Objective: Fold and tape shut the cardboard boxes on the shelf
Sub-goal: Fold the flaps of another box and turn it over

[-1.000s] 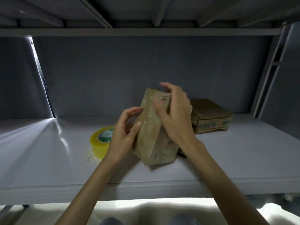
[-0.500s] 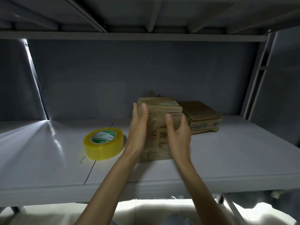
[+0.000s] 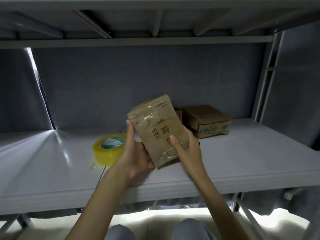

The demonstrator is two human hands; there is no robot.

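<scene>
Cardboard box (image 3: 158, 132), light and tape-slick, is tilting between my left hand (image 3: 136, 153) and right hand (image 3: 187, 146), both gripping its stiff edges.

Held box (image 3: 158, 129): we see brown cardboard, dark print, glossy clear tape.
Second box (image 3: 207, 121): brown, green lettering.
Tape roll (image 3: 109, 148): translucent yellow, white-and-green core label.
Shelf (image 3: 242, 158): pale grey.
Back wall (image 3: 138, 80): dark grey.

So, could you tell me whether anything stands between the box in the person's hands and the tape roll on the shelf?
Only the left hand itself: it holds the taped box on the side facing the tape roll. The shelf around the roll shows nothing else.
</scene>
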